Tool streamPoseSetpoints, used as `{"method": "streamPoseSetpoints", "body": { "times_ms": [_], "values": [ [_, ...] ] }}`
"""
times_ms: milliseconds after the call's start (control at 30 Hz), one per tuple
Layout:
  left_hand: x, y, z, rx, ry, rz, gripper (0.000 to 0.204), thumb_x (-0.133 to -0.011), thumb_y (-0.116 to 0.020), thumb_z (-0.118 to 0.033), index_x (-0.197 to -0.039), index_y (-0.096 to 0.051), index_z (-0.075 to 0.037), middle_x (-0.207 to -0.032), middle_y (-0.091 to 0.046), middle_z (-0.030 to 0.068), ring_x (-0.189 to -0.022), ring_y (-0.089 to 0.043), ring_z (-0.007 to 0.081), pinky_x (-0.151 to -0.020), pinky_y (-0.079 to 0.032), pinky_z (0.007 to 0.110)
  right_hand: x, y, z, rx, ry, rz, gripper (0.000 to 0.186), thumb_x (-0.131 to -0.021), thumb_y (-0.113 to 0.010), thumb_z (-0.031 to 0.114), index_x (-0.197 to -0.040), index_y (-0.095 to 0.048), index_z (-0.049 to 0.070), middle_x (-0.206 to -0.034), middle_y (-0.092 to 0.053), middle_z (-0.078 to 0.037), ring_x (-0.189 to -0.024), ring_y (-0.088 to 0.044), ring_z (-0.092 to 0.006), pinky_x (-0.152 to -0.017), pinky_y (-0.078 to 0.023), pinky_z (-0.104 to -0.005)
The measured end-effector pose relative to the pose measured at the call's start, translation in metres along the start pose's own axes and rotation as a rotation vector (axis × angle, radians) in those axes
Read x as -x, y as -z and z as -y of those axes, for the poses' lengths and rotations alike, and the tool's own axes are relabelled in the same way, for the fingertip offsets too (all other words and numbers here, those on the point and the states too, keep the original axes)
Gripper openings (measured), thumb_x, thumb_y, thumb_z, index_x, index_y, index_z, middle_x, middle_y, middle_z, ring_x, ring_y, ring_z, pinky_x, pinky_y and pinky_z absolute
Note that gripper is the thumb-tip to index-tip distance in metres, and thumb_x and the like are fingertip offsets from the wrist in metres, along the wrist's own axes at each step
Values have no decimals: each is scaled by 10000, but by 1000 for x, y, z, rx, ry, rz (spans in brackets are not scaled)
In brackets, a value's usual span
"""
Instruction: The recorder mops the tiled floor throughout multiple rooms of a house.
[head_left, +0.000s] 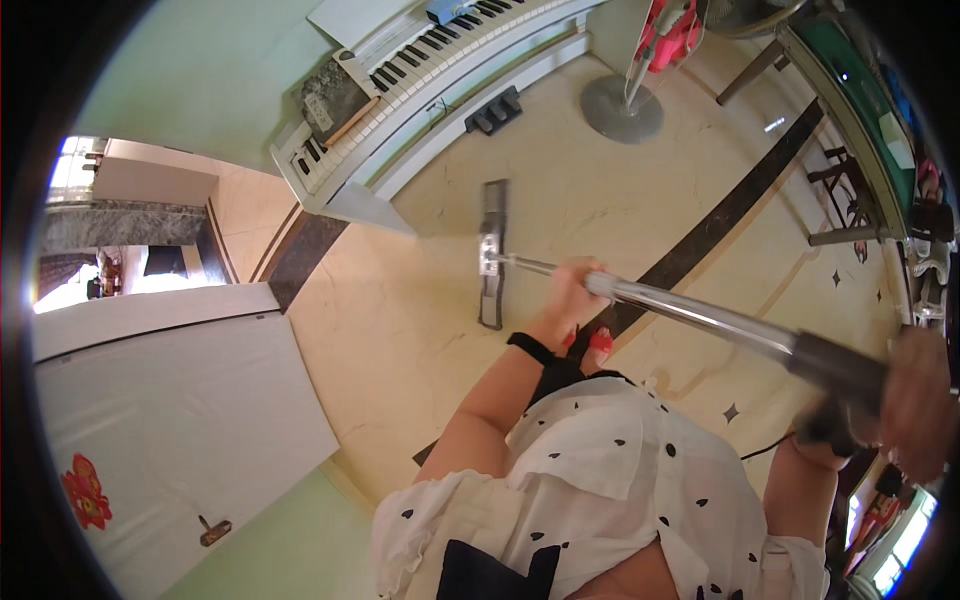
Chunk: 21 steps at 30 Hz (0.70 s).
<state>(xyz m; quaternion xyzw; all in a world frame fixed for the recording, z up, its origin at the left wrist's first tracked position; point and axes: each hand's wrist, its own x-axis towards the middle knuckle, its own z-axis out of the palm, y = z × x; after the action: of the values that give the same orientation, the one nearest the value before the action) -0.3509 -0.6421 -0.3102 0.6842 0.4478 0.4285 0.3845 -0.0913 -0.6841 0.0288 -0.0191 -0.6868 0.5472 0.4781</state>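
Your left hand grips the pole midway; your right hand holds its handle end at far right. The mop head lies on the floor ahead, before the piano. A door stands at your left, a fan base right of the piano.

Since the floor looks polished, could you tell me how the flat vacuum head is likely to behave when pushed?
The flat head probably glides easily, as the tile floor looks smooth and glossy. The metal wand looks rigid, so pushes from the left hand and right hand should transfer directly. Its low, wide shape seems unlikely to tip.
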Motion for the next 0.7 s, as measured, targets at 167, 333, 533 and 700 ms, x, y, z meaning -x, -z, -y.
{"method": "streamPoseSetpoints", "body": {
  "times_ms": [167, 333, 533, 700],
  "values": [
    [-23, 69, 132, 19, 241, -434, 68, -671, -632, -11, -726, -619, -48, -661, -605, 94, -652, -598, 166, -622, -472, 283, -44, -19, -132, -119, -72, -289, 193, -798, -618, 58, -729, -439, 72, -582, -491, -20, -507, -467, -119, -511, -423, -283],
    [-44, 105, 177, -252, 278, -410, 69, -656, -642, -30, -721, -625, -47, -670, -602, 144, -656, -612, 256, -612, -467, 309, -63, -21, -170, -52, -124, -372, 219, -841, -551, 40, -716, -373, 65, -584, -436, -28, -550, -425, -122, -521, -364, -272],
    [-72, 73, 143, -311, 318, 17, 127, -630, -668, -128, -699, -604, -42, -674, -603, 168, -665, -612, 320, -603, -465, 362, -26, 2, -147, 90, -76, -588, 167, -864, -465, 68, -733, -362, 73, -563, -394, -15, -509, -395, -135, -506, -338, -288],
    [-100, 22, 100, -190, 365, 436, 100, -663, -626, -109, -738, -601, -49, -633, -578, 129, -613, -582, 255, -572, -448, 337, -4, 8, -98, 251, -111, -740, 117, -862, -401, 76, -762, -343, 96, -561, -348, 2, -526, -366, -132, -545, -325, -291]
  ]
}}
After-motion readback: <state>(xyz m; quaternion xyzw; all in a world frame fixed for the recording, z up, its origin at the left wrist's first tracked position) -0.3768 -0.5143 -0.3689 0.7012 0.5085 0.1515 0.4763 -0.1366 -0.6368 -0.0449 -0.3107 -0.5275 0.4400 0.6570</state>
